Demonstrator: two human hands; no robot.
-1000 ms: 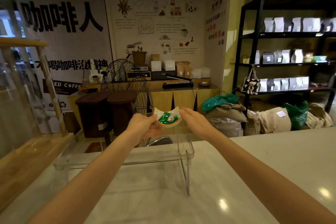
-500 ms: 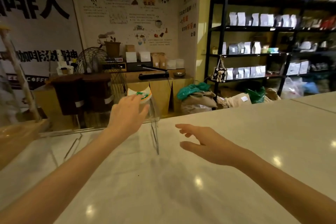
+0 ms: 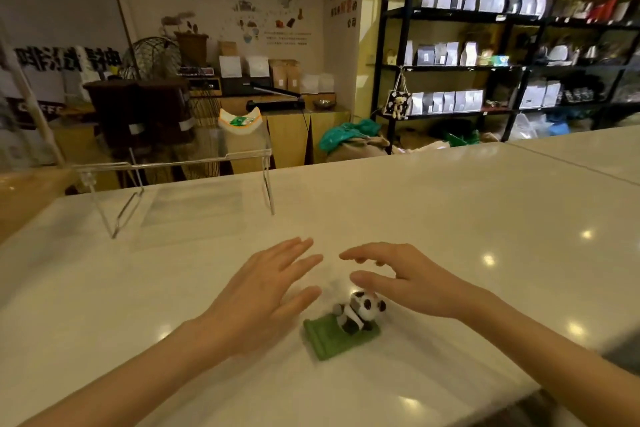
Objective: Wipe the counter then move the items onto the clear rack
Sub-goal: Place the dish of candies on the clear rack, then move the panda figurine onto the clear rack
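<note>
- Head view: the panda figurine (image 3: 358, 312) sits on a green base (image 3: 337, 338) on the white counter (image 3: 450, 218), at about 6 o'clock in the frame; the base's long axis runs from 8 to 2 o'clock, and the panda's head is at the 2 o'clock end.
- The left hand (image 3: 266, 291) hovers just at 9 o'clock of it, fingers spread flat, holding nothing.
- The right hand (image 3: 405, 279) arches over the panda, fingers loosely apart, empty; contact is unclear.
- The clear rack (image 3: 173, 166) stands at 10 o'clock, with a small dish (image 3: 239, 121) on its right end; the dish's contents are blurred.
</note>
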